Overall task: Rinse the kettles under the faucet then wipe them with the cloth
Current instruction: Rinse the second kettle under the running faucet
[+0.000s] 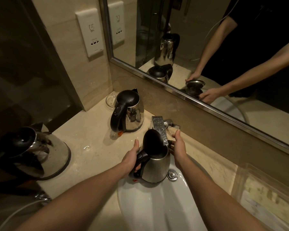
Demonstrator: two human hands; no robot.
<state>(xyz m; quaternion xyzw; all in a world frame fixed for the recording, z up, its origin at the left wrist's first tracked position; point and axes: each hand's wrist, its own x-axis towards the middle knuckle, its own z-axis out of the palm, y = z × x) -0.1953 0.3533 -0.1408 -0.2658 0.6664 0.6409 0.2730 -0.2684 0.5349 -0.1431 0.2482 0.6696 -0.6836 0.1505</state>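
Left hand (132, 157) grips the kettle (155, 169) by its handle; right hand (178, 147) lies against its far side, grip unclear to me. It hangs open-lidded over the sink (148, 214), under the faucet (158, 127): rinsing, I judge. Next I need water running in.

Your left hand (131, 157) and right hand (178, 147) are bare, forearms bare too. In the mirror (190, 17) you wear a black short-sleeved top (257, 39), sleeve hem (232, 20) above the elbow. Thin white cable (211, 30) runs down past that shoulder.
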